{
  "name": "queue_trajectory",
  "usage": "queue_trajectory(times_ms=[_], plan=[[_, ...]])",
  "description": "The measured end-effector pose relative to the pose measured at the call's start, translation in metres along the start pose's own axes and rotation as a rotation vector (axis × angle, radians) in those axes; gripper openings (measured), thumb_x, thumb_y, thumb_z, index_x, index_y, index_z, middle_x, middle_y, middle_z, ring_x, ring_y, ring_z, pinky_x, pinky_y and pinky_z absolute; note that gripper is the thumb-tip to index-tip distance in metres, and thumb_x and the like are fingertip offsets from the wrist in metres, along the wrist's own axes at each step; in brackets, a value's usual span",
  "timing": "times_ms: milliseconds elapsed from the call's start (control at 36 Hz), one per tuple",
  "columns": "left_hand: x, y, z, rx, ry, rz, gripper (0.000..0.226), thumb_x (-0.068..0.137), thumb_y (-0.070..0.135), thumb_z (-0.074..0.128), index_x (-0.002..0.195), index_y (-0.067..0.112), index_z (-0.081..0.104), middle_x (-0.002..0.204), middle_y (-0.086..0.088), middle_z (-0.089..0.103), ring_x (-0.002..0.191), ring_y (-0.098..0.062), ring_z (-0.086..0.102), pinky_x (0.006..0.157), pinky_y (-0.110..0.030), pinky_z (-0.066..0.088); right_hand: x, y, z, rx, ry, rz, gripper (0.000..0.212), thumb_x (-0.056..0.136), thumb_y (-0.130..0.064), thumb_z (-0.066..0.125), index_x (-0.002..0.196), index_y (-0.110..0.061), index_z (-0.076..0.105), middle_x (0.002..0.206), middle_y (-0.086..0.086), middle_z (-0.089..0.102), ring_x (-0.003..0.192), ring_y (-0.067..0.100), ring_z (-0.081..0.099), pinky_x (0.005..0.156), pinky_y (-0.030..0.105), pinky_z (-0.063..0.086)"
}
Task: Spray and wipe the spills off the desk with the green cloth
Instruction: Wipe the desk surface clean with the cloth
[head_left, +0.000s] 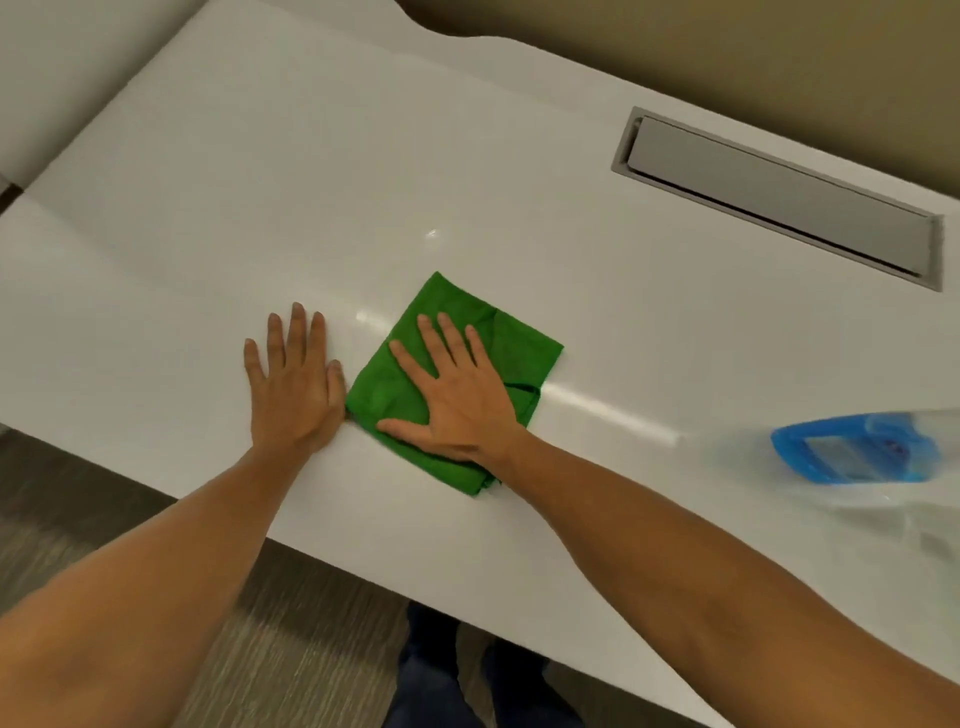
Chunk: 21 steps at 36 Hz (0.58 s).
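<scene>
A folded green cloth (511, 353) lies flat on the white desk (260, 218) near its front edge. My right hand (457, 395) presses down on the cloth, palm flat and fingers spread. My left hand (293, 379) rests flat on the bare desk just left of the cloth, its thumb touching the cloth's edge. A clear spray bottle (862, 457) with a blue label lies on its side at the right, apart from both hands. A small wet glint (432, 234) shows on the desk beyond the cloth.
A grey cable-tray lid (779, 197) is set into the desk at the back right. The desk's front edge runs diagonally, with carpet floor (104, 519) and my feet (467, 675) below. A beige wall stands behind the desk.
</scene>
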<state>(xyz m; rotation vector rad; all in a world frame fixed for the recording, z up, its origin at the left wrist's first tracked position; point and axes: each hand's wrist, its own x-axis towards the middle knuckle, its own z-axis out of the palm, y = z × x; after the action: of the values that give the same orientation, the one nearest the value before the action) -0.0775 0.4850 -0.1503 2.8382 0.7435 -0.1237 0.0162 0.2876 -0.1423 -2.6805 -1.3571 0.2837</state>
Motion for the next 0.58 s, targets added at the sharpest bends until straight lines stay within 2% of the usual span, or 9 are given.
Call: queue_trajectory(times_ms=[111,222,389,583], plan=[[0.000,0.001,0.000,-0.010,0.009,-0.008,0.068,0.097,0.041,0.016,0.159,0.015,0.012,0.169,-0.009,0.007,0.155,-0.032,0.003,0.123,-0.057,0.002,-0.053,-0.011,0.013,0.018,0.005,-0.017,0.095,0.085,-0.085,0.033,0.161,-0.029,0.023,0.170,0.017,0.015,0.158,0.036,0.005,0.124,0.060,0.007],[-0.001,0.000,0.000,0.003,-0.012,-0.011,0.069,0.096,0.044,0.012,0.159,0.017,0.008,0.169,-0.008,0.003,0.156,-0.030,-0.002,0.124,-0.055,0.000,-0.116,-0.015,0.025,0.056,0.041,0.043,0.091,0.087,-0.083,0.037,0.161,-0.031,0.025,0.171,0.015,0.015,0.158,0.034,0.003,0.125,0.060,0.007],[-0.001,0.000,0.001,0.040,-0.018,-0.003,0.071,0.097,0.053,0.010,0.159,0.019,0.006,0.169,-0.007,0.002,0.156,-0.031,-0.002,0.124,-0.056,0.002,-0.194,0.024,0.028,0.040,0.096,0.341,0.089,0.089,-0.084,0.035,0.161,-0.032,0.026,0.170,0.013,0.017,0.158,0.032,0.008,0.125,0.059,0.013],[-0.002,0.001,0.000,0.080,-0.032,0.005,0.084,0.093,0.070,0.008,0.160,0.019,0.003,0.169,-0.004,-0.001,0.155,-0.032,-0.005,0.122,-0.056,-0.004,-0.193,0.080,0.017,-0.029,0.088,0.579,0.090,0.091,-0.082,0.030,0.162,-0.027,0.023,0.170,0.016,0.015,0.158,0.035,0.008,0.125,0.059,0.011]])
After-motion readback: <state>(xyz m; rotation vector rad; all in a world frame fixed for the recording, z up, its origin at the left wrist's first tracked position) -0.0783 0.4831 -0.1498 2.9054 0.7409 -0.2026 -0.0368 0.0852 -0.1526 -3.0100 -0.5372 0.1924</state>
